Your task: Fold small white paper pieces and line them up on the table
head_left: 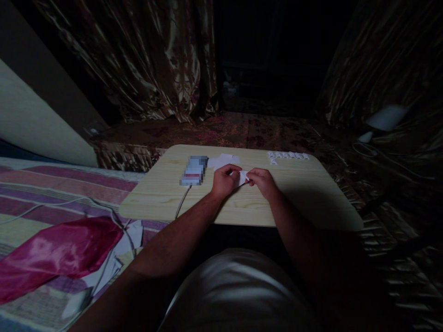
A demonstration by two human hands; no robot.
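white paper piece (241,178), smooth, angular, over mid pale wood-grain tabletop (311,193). left hand (224,180) pinching one end, right hand (262,180) the other. flat white sheets (223,160) just beyond; small folded pieces (288,156) lined up far right. left: glossy magenta cloth (69,251) on striped bedspread (38,203).

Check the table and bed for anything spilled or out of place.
Nothing looks spilled. On the bed, white papers lie askew beside the pink cloth, a cable across them; on the table, one small white piece sits outside the row.
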